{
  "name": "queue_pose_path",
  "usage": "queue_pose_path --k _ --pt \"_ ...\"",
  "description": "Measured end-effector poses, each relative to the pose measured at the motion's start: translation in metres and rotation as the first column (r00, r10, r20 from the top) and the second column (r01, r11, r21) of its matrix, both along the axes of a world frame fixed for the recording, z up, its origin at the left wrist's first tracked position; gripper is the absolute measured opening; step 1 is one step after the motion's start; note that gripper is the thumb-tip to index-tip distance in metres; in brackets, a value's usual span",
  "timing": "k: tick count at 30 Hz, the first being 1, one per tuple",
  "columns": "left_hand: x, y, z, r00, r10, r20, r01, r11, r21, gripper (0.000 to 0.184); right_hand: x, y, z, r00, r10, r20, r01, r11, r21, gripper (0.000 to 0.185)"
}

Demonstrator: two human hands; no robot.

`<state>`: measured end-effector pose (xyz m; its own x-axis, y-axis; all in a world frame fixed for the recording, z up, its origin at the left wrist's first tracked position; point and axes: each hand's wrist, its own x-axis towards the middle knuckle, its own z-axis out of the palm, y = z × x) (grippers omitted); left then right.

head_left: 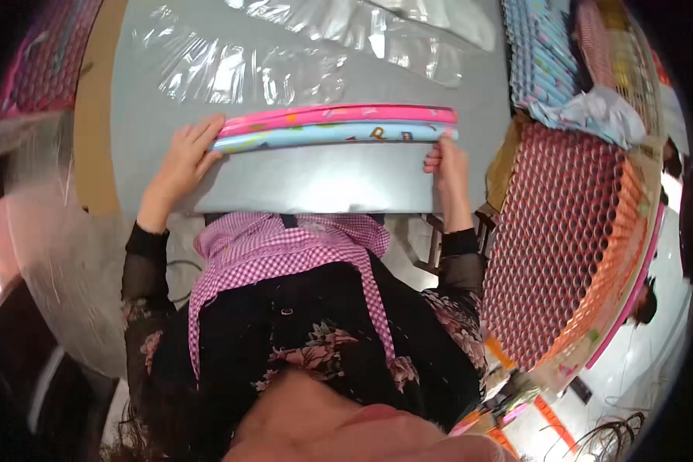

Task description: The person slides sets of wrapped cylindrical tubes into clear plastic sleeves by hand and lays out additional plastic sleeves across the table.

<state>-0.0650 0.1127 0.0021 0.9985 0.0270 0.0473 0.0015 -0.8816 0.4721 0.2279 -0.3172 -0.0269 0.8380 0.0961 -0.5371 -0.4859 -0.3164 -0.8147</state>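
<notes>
Two slim, glossy printed rolls, apparently wrapping paper, lie side by side across the grey table. The pink roll (339,114) is on the far side. The light blue roll (323,135), with coloured letters on it, is nearer to me. My left hand (189,154) holds the left ends of both, fingers by the pink roll and thumb below the blue one. At the other end, my right hand (448,163) has its fingers curled and pinches the right tip of the blue roll.
Clear plastic sleeves (239,69) lie spread over the far part of the table (150,115). To the right, a large stack of red rolls (554,239) shows its ends, with blue patterned rolls (543,54) beyond it. More rolls (50,61) stand at the far left.
</notes>
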Motion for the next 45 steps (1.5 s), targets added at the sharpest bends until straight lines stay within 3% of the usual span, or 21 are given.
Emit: queue_pose_path --k 4,6,8,12,15,19,24,26,34,38,41,43,45 --pt "-0.001 -0.004 0.0 0.997 0.061 -0.046 -0.061 0.998 0.001 0.054 -0.035 0.024 0.024 0.974 0.131 0.184 -0.099 0.979 -0.178 0.032" --pt "0.0 -0.005 -0.002 0.999 0.05 -0.011 -0.05 0.999 0.017 0.054 -0.036 0.017 -0.006 0.894 0.231 0.384 -0.126 0.952 -0.28 0.03" --pt "-0.003 -0.007 -0.007 0.998 0.058 0.02 -0.058 0.998 0.028 0.054 -0.045 0.026 -0.002 0.81 0.218 0.545 -0.074 0.959 -0.275 0.032" --pt "0.003 -0.012 -0.003 0.998 0.004 0.07 -0.01 0.997 0.074 0.055 -0.035 0.026 -0.01 0.867 0.221 0.447 -0.068 0.94 -0.333 0.03" --pt "0.002 -0.02 0.008 0.999 0.043 0.012 -0.044 0.996 0.084 0.055 -0.027 0.03 -0.005 0.91 0.204 0.36 -0.102 0.953 -0.284 0.03" --pt "0.003 -0.018 0.005 0.999 0.04 0.012 -0.041 0.997 0.061 0.057 -0.024 0.035 0.003 0.912 0.221 0.345 -0.095 0.934 -0.346 0.031" --pt "0.0 -0.004 -0.016 0.998 -0.008 0.068 0.004 0.998 0.065 0.059 -0.039 0.02 0.011 0.906 0.219 0.364 -0.14 0.963 -0.23 0.03" --pt "0.0 -0.005 -0.012 0.999 0.032 0.019 -0.033 0.999 0.042 0.059 -0.048 0.011 0.01 0.83 0.226 0.51 -0.115 0.964 -0.24 0.029" --pt "0.002 0.008 -0.028 0.996 -0.014 0.086 0.015 1.0 -0.015 0.057 -0.085 -0.028 0.019 0.855 0.188 0.484 -0.05 0.957 -0.284 0.023" --pt "-0.004 -0.006 -0.022 0.992 0.061 0.106 -0.058 0.998 -0.024 0.055 -0.107 -0.02 0.026 0.865 0.16 0.475 -0.064 0.975 -0.212 0.019" --pt "-0.003 -0.005 -0.022 0.991 0.094 0.091 -0.082 0.988 -0.127 0.057 -0.117 0.006 0.056 0.88 0.122 0.459 -0.136 0.991 -0.003 0.019" --pt "-0.007 -0.011 -0.026 0.984 0.162 0.076 -0.144 0.969 -0.199 0.058 -0.12 0.03 0.08 0.841 0.021 0.541 -0.228 0.92 0.318 0.016" --pt "-0.008 -0.01 -0.03 0.982 0.167 0.085 -0.151 0.974 -0.168 0.057 -0.134 0.047 0.15 0.825 0.035 0.564 -0.407 0.729 0.55 0.012"
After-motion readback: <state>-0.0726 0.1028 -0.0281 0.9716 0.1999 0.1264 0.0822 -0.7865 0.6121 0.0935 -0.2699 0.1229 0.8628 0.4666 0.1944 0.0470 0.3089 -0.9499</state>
